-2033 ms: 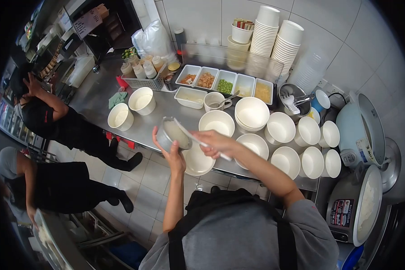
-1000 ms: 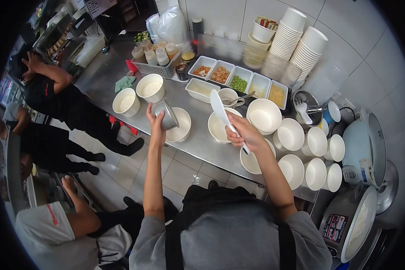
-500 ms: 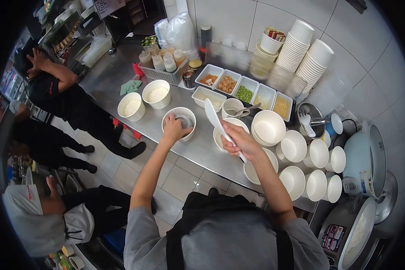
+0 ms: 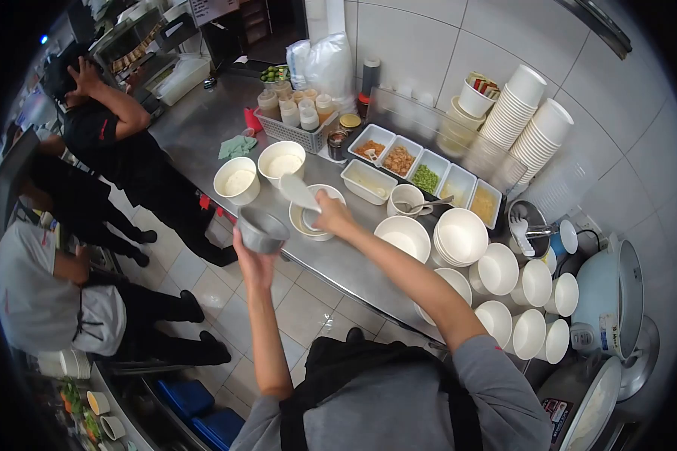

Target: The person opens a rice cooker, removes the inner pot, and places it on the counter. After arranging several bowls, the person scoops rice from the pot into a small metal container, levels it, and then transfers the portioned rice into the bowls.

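Note:
My left hand (image 4: pixel 256 263) holds a grey metal bowl (image 4: pixel 263 230) up in front of the counter's edge, its fingers round the lower side. A white paddle (image 4: pixel 299 192) is gripped in my right hand (image 4: pixel 332 213), which reaches over a white paper bowl (image 4: pixel 317 197). Something round and pale shows inside that bowl, partly hidden by my hand. Behind and to the left stand two white bowls (image 4: pixel 237 180) (image 4: pixel 282 160) with white food in them, probably rice.
Several empty white bowls (image 4: pixel 496 269) stand at the right, beside a rice cooker (image 4: pixel 590 413). Topping trays (image 4: pixel 426 174), a mug (image 4: pixel 408 200), a bottle basket (image 4: pixel 297 134) and stacked cups (image 4: pixel 525 89) line the back. Co-workers (image 4: pixel 120 120) stand at the left.
My left hand has come out of the middle bowl and moved toward me with the metal bowl. My right hand has swung left with the paddle to the middle bowl. The view has shifted.

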`<state>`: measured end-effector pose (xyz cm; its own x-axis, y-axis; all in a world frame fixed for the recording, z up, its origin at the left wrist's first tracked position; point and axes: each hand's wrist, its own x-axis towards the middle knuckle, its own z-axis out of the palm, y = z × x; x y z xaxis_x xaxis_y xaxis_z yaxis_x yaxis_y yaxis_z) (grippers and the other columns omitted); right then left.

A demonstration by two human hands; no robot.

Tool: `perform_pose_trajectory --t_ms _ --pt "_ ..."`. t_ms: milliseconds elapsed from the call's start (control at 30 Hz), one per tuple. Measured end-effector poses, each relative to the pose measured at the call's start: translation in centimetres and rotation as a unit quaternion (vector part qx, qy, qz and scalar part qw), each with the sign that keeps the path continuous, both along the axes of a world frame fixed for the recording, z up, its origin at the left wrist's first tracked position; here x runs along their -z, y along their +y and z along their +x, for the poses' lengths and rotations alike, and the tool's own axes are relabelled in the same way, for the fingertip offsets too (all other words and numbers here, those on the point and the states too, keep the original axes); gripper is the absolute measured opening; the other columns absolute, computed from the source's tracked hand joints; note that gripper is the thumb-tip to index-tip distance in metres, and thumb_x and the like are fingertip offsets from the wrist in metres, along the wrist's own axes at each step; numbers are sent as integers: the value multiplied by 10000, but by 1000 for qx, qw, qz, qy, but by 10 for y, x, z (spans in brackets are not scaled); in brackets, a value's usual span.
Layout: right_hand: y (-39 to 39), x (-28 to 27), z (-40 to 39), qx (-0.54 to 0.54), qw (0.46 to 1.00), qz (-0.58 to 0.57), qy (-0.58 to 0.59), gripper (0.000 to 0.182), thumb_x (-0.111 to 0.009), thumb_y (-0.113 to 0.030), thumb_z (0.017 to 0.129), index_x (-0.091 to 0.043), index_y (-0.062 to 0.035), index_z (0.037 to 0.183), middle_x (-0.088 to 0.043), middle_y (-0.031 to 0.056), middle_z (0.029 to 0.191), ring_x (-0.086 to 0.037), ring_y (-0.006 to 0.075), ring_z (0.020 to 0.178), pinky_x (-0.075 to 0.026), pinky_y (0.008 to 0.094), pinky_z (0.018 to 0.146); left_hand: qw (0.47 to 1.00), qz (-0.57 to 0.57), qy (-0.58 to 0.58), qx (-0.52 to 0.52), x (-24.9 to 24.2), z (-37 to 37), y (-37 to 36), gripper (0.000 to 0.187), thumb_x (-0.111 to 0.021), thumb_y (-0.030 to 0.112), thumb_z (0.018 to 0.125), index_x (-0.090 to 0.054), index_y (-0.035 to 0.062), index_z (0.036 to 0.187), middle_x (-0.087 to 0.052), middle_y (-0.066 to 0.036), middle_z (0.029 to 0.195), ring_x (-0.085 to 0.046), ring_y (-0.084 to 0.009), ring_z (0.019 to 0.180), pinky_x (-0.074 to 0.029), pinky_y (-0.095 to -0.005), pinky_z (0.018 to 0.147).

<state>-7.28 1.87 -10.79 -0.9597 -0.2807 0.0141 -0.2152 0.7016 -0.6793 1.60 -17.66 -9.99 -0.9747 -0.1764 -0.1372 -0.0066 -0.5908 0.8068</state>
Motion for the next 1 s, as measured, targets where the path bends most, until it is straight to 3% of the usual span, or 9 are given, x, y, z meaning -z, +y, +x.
perform_pose_trajectory --t_ms 33,67,267,567,600,733,833,967,1000 --pt "-12 1 -4 -4 998 58 -29 525 -703 -108 678 -414 0 1103 -624 223 915 -614 394 882 -494 455 716 990 141 6 25 -3 10 9 642 -421 565 860 -375 99 1299 -457 -170 1259 -458 -339 1160 -461 -490 874" --pt "-22 11 -9 -3 996 82 -30 446 -633 -54 709 -421 -2 1098 -623 233 953 -613 389 921 -493 455 749 990 137 -34 0 3 12 18 741 -337 654 833 -334 101 1326 -403 -172 1310 -425 -378 1184 -402 -579 928" --pt "-39 30 -16 -2 992 123 -40 430 -583 -50 723 -432 -13 1124 -615 243 1007 -603 378 969 -480 464 792 956 285 -72 1 48 3 42 720 -332 614 828 -312 94 1326 -319 -205 1356 -376 -463 1195 -329 -641 958" --pt "-7 3 -67 -5 998 -27 -52 593 -823 -102 469 -541 -12 983 -614 216 1009 -608 349 929 -483 392 791 944 320 -72 -19 50 -21 40 748 -393 580 807 -177 114 1350 -247 -212 1370 -330 -459 1232 -317 -663 952" --pt "-7 -7 -70 11 999 -35 -27 527 -813 -94 482 -555 -9 934 -627 185 945 -616 310 869 -483 369 747 946 312 -81 -25 47 -18 39 750 -398 580 806 -176 115 1351 -236 -206 1371 -323 -451 1240 -316 -663 952" --pt "-2 -53 -61 -134 970 -176 -98 528 -816 -93 502 -549 -9 949 -618 108 853 -580 194 755 -456 316 626 952 297 -80 0 52 -5 38 738 -409 564 814 -184 120 1359 -208 -173 1375 -290 -414 1272 -322 -656 953" --pt "1 -109 -26 -158 960 -152 -176 496 -758 -42 597 -524 5 1032 -631 102 864 -584 160 827 -445 298 731 945 321 -60 27 30 4 53 682 -386 552 847 -254 123 1361 -279 -142 1382 -347 -381 1255 -334 -637 958" --pt "29 -109 -10 -148 970 -172 -87 464 -778 -130 636 -543 -2 1016 -640 100 827 -593 164 771 -445 294 699 931 327 42 157 6 15 73 644 -360 564 870 -342 125 1341 -386 -112 1357 -429 -352 1207 -350 -624 955" --pt "40 -111 -1 -169 978 -120 31 403 -736 -197 709 -559 -8 1017 -640 107 807 -601 177 750 -445 318 683 932 320 33 167 -1 20 79 657 -361 579 866 -349 123 1338 -401 -107 1348 -447 -347 1191 -360 -627 948"
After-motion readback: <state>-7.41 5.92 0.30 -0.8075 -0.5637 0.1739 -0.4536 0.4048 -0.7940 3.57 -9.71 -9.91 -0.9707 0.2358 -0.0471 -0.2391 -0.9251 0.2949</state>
